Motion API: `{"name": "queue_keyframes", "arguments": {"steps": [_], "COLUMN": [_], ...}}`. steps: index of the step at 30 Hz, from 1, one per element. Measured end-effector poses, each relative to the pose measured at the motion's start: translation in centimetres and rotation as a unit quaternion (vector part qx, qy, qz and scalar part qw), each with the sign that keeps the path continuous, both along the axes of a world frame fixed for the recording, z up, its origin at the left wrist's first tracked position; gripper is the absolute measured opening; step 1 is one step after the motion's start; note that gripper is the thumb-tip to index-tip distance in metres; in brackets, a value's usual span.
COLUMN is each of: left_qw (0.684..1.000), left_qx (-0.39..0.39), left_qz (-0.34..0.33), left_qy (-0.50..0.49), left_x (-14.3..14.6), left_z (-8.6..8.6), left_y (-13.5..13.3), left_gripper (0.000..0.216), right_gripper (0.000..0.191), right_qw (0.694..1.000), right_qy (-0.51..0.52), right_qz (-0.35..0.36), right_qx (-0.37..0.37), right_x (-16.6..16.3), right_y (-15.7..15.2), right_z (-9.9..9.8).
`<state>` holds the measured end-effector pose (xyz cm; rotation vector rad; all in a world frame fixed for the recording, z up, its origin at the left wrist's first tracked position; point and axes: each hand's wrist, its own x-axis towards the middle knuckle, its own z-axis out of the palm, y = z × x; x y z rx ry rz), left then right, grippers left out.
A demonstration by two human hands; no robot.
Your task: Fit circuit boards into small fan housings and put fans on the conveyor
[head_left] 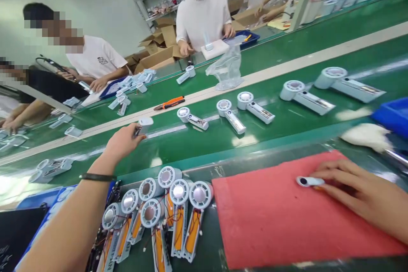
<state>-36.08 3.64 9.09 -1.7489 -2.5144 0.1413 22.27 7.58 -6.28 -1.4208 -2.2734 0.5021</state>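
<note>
My left hand [124, 142] is raised over the green conveyor belt [178, 153], shut on a small white cylindrical plastic part [145, 126]. My right hand [360, 191] rests on a red mat [264, 221], its fingertips on a white tube [310, 181] with a dark open end. Beside the mat, between my hands, lies a group of open white handheld-fan housings [165, 208] showing orange batteries and thin wires. Finished white units [245, 107] stand in a row on the belt.
Orange-handled pliers [168, 103] and a clear plastic bag [226, 70] lie on the far belts. A blue bin [391, 114] and white padding [363, 137] sit at the right. Co-workers [202, 17] handle parts across the line, with cardboard boxes [159, 46] behind.
</note>
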Motion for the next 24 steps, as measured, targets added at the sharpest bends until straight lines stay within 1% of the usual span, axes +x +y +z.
{"name": "queue_keyframes", "arguments": {"steps": [2, 4, 6, 7, 9, 10, 12, 14, 16, 18, 21, 24], "left_qw": [0.995, 0.978, 0.944, 0.926, 0.901, 0.896, 0.897, 0.901, 0.900, 0.891, 0.864, 0.845], "left_qx": [0.007, 0.027, 0.030, 0.025, 0.020, 0.022, 0.035, 0.048, 0.057, 0.064, 0.084, 0.104], "left_qz": [-0.098, -0.208, -0.325, -0.371, -0.420, -0.426, -0.414, -0.394, -0.380, -0.378, -0.392, -0.405], "left_qy": [0.004, -0.001, -0.042, -0.064, -0.107, -0.124, -0.151, -0.174, -0.204, -0.244, -0.305, -0.333], "left_x": [7.3, 14.9, 21.6, 24.2, 28.1, 29.3, 30.5, 30.8, 30.6, 30.3, 30.0, 30.1], "left_z": [0.5, 0.0, -1.5, -2.6, -5.0, -6.1, -8.0, -8.9, -9.1, -8.9, -8.7, -8.8], "left_y": [0.1, -0.7, -1.9, -2.5, -3.6, -3.9, -4.4, -4.5, -4.6, -4.6, -4.4, -4.2], "left_gripper": [0.032, 0.032, 0.023, 0.019, 0.016, 0.018, 0.023, 0.028, 0.031, 0.033, 0.034, 0.024], "right_gripper": [0.039, 0.034, 0.033, 0.032, 0.028, 0.027, 0.024, 0.022, 0.021, 0.020, 0.020, 0.019], "right_qw": [0.998, 0.995, 0.994, 0.993, 0.990, 0.988, 0.987, 0.987, 0.986, 0.986, 0.989, 0.990], "right_qy": [0.045, 0.079, 0.104, 0.117, 0.138, 0.144, 0.143, 0.127, 0.096, 0.062, 0.022, 0.010], "right_qz": [0.020, 0.027, 0.023, 0.024, 0.038, 0.048, 0.072, 0.100, 0.133, 0.149, 0.141, 0.134], "right_qx": [-0.041, -0.053, -0.031, -0.021, -0.009, -0.008, -0.010, -0.003, 0.014, 0.036, 0.041, 0.029], "right_x": [-0.9, -1.4, -1.4, -1.3, -1.2, -1.1, -1.5, -2.3, -3.5, -4.7, -5.8, -5.8], "right_y": [0.0, -0.3, -1.0, -1.6, -2.7, -3.3, -4.3, -4.8, -5.0, -4.9, -4.7, -4.6], "right_z": [1.5, 3.1, 4.6, 5.2, 6.0, 6.3, 6.4, 6.2, 5.9, 5.7, 5.7, 5.8]}}
